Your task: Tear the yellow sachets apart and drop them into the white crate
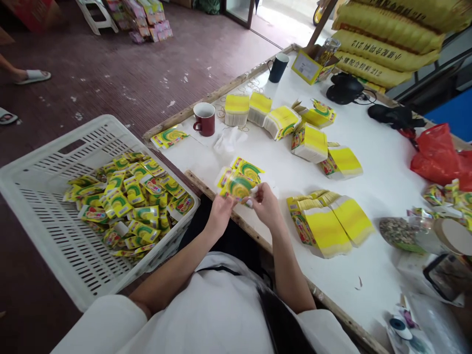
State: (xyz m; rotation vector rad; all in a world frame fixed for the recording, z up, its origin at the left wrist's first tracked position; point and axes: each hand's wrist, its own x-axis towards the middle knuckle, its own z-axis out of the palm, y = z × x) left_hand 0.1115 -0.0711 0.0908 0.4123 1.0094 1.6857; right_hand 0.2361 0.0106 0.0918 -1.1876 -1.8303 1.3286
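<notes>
Shirt (221,305) nearest, forearms ran up toward 12. Both hands were closed on a small fan of packets (239,186), held just over the near edge of the surface (368,162), dead centre. Left hand (220,214) pinched the fan's lower left, right hand (266,206) its lower right, fingertips on the bottom edge.

Handling, judged by look: packets were light, thin, glossy and flexible. Probably slick against each other, so a loose fan would slide apart. Best hold is a firm pinch across the overlapping bottom edges, thumb over and fingers under. Not fragile, though they'd crease if squeezed mid-face.

Crate (55,231) at 9 held loose ones of the same kind. Stack (324,231) lay at 3, near the right hand but apart from it. Mug (204,119) at 11.
</notes>
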